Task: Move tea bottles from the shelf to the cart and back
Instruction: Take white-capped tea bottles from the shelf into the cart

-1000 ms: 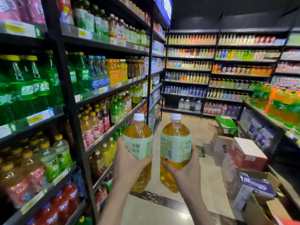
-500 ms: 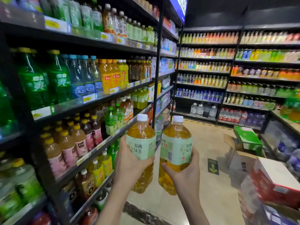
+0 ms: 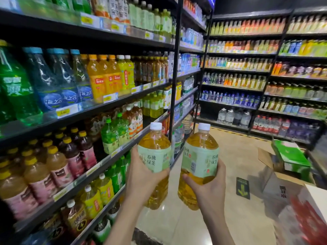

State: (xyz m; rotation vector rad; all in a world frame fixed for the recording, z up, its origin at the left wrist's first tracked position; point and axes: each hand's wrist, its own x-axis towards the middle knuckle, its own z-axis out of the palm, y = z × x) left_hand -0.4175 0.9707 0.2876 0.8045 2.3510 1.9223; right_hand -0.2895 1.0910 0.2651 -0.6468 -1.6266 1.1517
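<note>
A shop — price-tagged shelves [image 3: 99,110] of bottled drinks [image 3: 106,76].

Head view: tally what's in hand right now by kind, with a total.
White-capped green tea bottles: 2 (left tea bottle gripped by the left hand, right tea bottle gripped by the right hand)
Other kinds in hand: 0
Total: 2

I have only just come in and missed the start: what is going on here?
A person stands in a shop aisle beside a black metal shelf rack full of drinks. The left hand grips one large clear plastic bottle of yellow tea with a pale green label and white cap; the right hand grips a second matching bottle. Both bottles are roughly upright, side by side, off the shelves. No cart is in view.
</note>
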